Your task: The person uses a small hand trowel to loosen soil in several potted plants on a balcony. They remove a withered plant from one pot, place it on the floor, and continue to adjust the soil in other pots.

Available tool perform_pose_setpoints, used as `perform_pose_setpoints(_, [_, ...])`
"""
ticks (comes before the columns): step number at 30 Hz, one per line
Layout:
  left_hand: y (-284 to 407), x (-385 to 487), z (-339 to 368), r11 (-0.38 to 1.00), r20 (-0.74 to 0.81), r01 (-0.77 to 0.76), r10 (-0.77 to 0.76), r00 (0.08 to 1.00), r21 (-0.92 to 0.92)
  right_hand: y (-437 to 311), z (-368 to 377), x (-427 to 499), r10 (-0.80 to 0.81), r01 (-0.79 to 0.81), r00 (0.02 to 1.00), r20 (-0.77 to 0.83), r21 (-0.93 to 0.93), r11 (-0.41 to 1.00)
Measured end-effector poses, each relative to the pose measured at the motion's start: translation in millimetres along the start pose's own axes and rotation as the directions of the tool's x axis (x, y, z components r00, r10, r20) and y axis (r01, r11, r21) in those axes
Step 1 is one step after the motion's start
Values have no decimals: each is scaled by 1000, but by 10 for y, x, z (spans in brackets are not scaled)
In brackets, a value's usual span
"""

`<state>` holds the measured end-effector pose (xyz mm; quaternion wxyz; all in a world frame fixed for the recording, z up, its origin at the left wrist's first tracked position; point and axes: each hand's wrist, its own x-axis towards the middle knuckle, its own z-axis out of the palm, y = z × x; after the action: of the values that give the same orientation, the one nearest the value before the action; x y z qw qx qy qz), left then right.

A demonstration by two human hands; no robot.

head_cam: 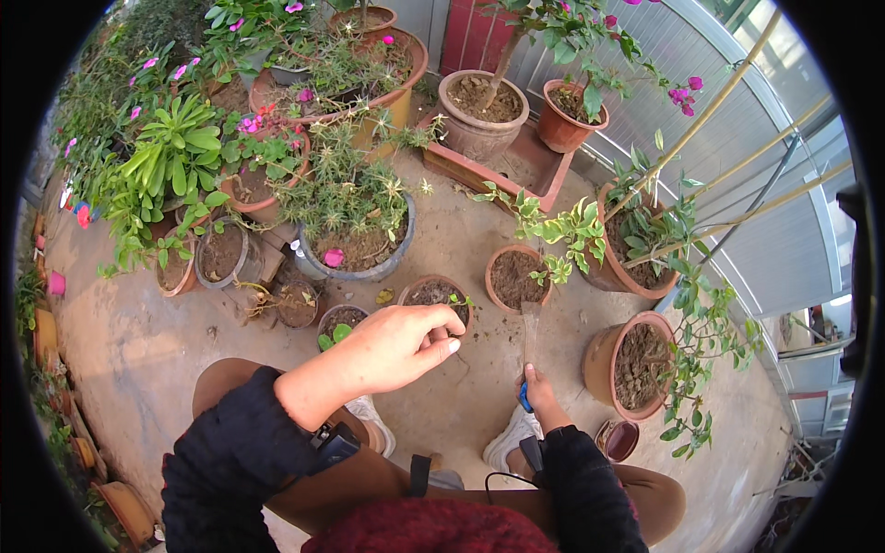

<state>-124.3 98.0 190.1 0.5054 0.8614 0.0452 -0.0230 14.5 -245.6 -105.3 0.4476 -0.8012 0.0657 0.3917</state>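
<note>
My left hand (390,342) is raised over the concrete floor with its fingers curled, just in front of a round clay pot (435,283) of soil with a small green sprout. Whether its fingers pinch anything cannot be told. In my right hand (539,395) is the blue handle of a flat-bladed hand tool (531,332); its blade reaches the near rim of another soil-filled clay pot (515,276). A variegated leafy stem (570,231) hangs over that pot. Partly behind my left forearm stands a small pot (342,318) with round green leaves.
A large grey-rimmed pot (359,269) and several flowering plants stand at the left. Beyond are a rectangular clay tray (470,169) and a thick-rimmed pot (484,124). At the right are a tan pot (600,359), a staked pot (639,280) and a small reddish container (617,440).
</note>
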Motion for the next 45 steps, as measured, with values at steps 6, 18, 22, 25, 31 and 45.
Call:
perform_pose_setpoints(6, [-41,7,-45,993,14,114,-113,993,-27,33,-45,77,78,-64,991,110,-123,990])
perform_pose_setpoints(18, [21,35,-46,997,-12,75,-75,997,0,-139,-177,-111,-343,103,916,-210,-701,706])
perform_pose_setpoints(22, [-19,25,-135,993,-50,113,-114,992,-27,-350,10,-31,-179,-3,978,-108,-864,503])
perform_pose_setpoints(25, [-23,34,-176,993,-65,117,-117,991,-2,-289,129,127,-60,6,998,-18,-930,367])
perform_pose_setpoints(31, [-65,97,-233,987,-78,157,-156,985,13,47,258,518,170,109,967,188,-914,390])
perform_pose_setpoints(45, [-81,159,-277,979,-23,201,-202,979,-19,-694,400,825,72,-63,997,-7,419,906])
